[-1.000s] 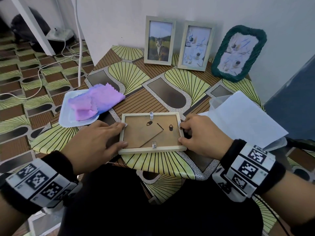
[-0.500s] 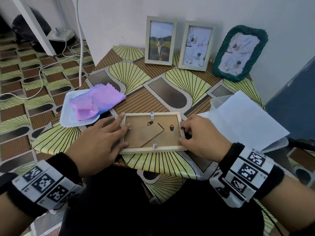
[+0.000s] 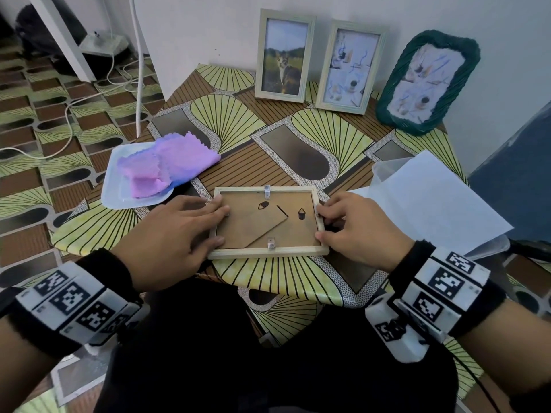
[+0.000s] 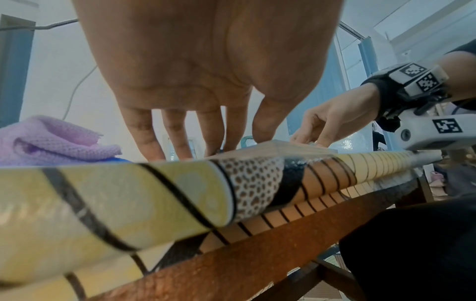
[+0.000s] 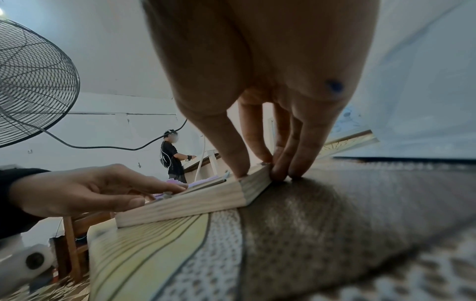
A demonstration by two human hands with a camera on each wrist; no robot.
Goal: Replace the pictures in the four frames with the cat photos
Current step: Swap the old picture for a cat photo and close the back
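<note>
A light wooden frame [image 3: 268, 251] lies face down near the table's front edge, its brown backing and folded stand facing up, with small clips at the top and bottom rims. My left hand [image 3: 220, 225] rests on its left side, fingers straight on the backing edge and thumb at the near left corner. My right hand [image 3: 320, 223] pinches the right rim; in the right wrist view the thumb [image 5: 231, 163] sits on top and the other fingers press the outer side of the frame [image 5: 195, 201]. A frame with a cat photo [image 3: 283, 58] stands at the back wall.
A second wooden frame [image 3: 350, 67] and a green woven frame [image 3: 426, 81] stand beside the cat frame. A purple cloth [image 3: 173, 162] lies on a white tray [image 3: 113, 189] at the left. A clear plastic box [image 3: 377, 171] under a white sheet [image 3: 432, 204] sits at the right.
My left fingers have slid from the frame's far left corner down onto the left edge of the backing. The right hand and the frame have hardly moved.
</note>
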